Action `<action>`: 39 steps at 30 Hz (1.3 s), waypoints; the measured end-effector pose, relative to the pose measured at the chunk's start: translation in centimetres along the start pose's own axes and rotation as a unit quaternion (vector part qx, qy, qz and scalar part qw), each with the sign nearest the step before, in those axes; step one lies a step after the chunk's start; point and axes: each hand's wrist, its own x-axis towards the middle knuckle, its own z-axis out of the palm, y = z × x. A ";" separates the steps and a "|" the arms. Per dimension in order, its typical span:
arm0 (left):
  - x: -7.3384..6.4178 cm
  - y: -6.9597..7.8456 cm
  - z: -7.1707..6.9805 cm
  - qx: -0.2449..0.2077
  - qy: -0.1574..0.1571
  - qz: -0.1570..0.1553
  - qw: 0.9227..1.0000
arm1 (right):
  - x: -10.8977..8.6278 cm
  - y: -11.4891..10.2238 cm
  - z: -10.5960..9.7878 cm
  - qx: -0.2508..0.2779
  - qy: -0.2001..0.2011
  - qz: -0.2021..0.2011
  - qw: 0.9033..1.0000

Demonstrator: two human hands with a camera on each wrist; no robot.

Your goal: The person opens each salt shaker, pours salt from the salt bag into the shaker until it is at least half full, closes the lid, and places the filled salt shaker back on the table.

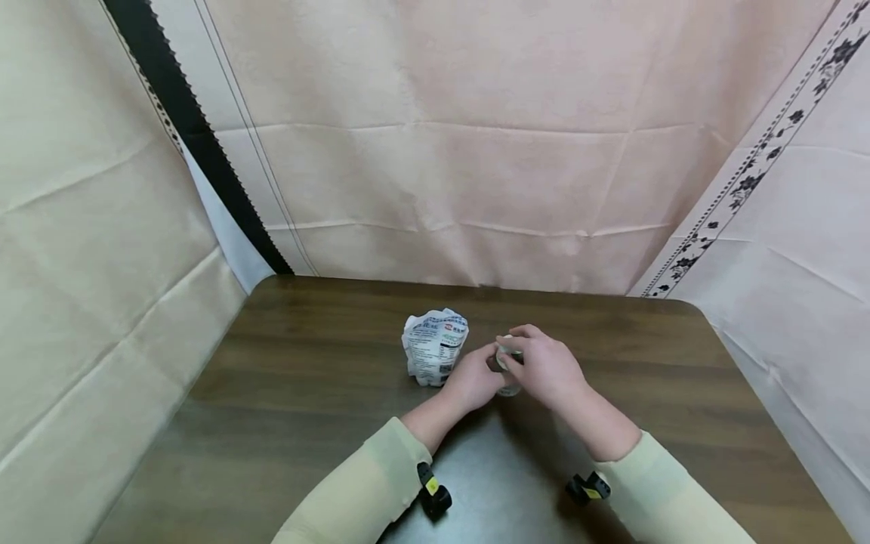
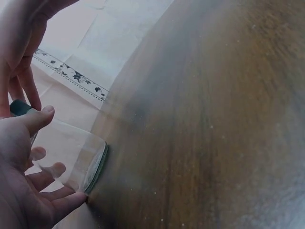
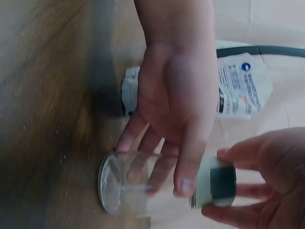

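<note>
A clear glass jar [image 3: 114, 188] stands upright on the table, with a little whitish residue showing at its base. My left hand [image 1: 473, 378] holds the jar's side, thumb on one face and fingers around the other. On the jar's mouth sits a pale lid [image 3: 202, 181] with a dark green patch. The fingertips and thumb of my right hand [image 1: 549, 368] pinch this lid from above. Beside my left hand stands a crumpled white printed bag [image 1: 435, 346]. From the head, both hands cover most of the jar.
The brown wooden table [image 1: 306, 431] has rounded far corners. Pale cloth curtains [image 1: 442, 174] hang behind it and on both sides. A flower-patterned border [image 1: 748, 181] runs down the right one. Each sleeve carries a small black wrist camera [image 1: 435, 499].
</note>
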 end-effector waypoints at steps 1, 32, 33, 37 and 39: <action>-0.1 0.0 -0.1 -0.001 -0.001 -0.001 1.000 | 0.0 0.2 0.0 0.003 -0.005 -0.005 1.000; -0.1 -0.1 0.0 -0.005 -0.007 0.016 1.000 | 0.3 0.0 -0.1 -0.003 0.035 0.017 0.999; -0.1 -0.2 0.0 -0.004 -0.005 0.016 1.000 | 0.3 -0.1 -0.1 -0.010 0.038 0.017 0.999; -0.1 -0.3 0.0 0.004 0.000 0.016 1.000 | 0.4 -0.7 -0.2 -0.029 0.037 0.020 0.999; -0.1 -0.3 0.0 0.005 0.001 0.016 1.000 | 0.5 -0.9 -0.3 -0.033 0.033 0.017 0.999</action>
